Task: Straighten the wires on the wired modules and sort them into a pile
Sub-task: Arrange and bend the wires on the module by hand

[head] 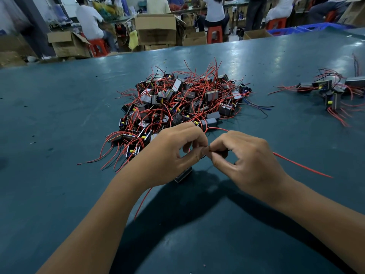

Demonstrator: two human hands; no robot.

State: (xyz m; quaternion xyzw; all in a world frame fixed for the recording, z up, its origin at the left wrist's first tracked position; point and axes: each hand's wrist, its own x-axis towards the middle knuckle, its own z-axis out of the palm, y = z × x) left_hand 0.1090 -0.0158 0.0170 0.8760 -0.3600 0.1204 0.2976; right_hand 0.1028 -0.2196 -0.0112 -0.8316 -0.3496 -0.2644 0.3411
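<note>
Both hands meet near the table's (59,115) front edge; left hand (173,153) and right hand (246,161) fingers pinch one red wire (302,166), running rightward; its module (183,175) hangs below, the tangled heap (183,103) beyond, the sorted pile (331,89) far right.

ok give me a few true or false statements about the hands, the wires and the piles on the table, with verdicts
1. The left hand and right hand meet fingertip to fingertip, pinching a red wire. True.
2. The big tangled pile lies beyond the hands. True.
3. The smaller pile sits on the far left of the table. False: it is on the right.
4. The wires in the piles are mostly green. False: they are mostly red, with some black and blue.
5. A module shows just below the left hand. True.
6. The table is bare wood. False: its surface is dark teal.
</note>
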